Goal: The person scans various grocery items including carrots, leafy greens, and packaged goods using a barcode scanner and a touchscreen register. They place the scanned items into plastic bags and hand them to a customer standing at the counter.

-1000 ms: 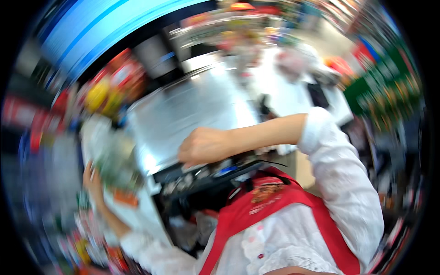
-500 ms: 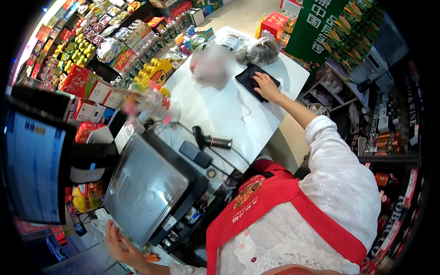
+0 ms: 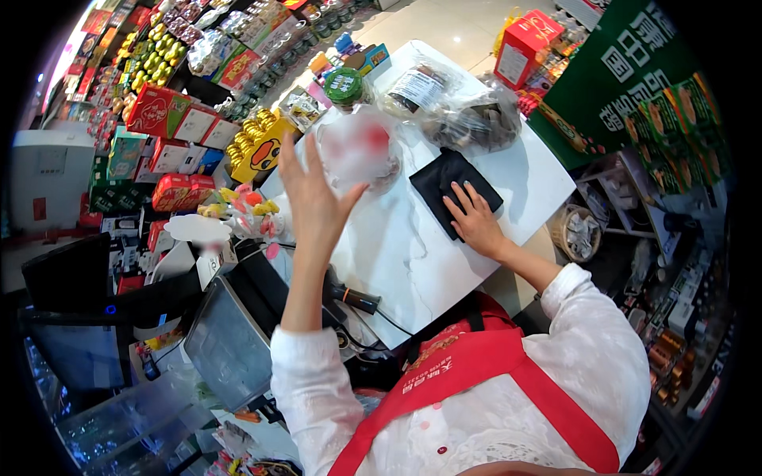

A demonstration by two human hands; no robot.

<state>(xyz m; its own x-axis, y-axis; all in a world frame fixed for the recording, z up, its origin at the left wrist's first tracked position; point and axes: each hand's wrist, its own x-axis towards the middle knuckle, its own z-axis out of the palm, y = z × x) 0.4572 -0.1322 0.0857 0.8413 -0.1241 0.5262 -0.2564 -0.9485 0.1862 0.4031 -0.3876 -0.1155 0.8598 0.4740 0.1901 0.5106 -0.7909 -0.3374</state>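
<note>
My right hand lies with fingers spread on a flat black folded thing, perhaps a cloth or bag, on the white marbled counter. Above the counter's left side my left hand is raised, fingers apart and holding nothing. Nearest to it is a whitish plastic bag with something red showing, its contents blurred. Behind the black thing sits a clear plastic bag of dark goods. A clear pack with a white label and a green-lidded jar stand at the counter's far end.
A black handheld scanner with its cable lies by the near left edge, partly behind my left forearm. Left of it are a scale's metal plate and a dark monitor. A wastebasket stands at right; stocked shelves fill the far left.
My left hand has risen from beside the scale to above the counter near the whitish bag. The right hand stays on the black thing. The view has shifted.
</note>
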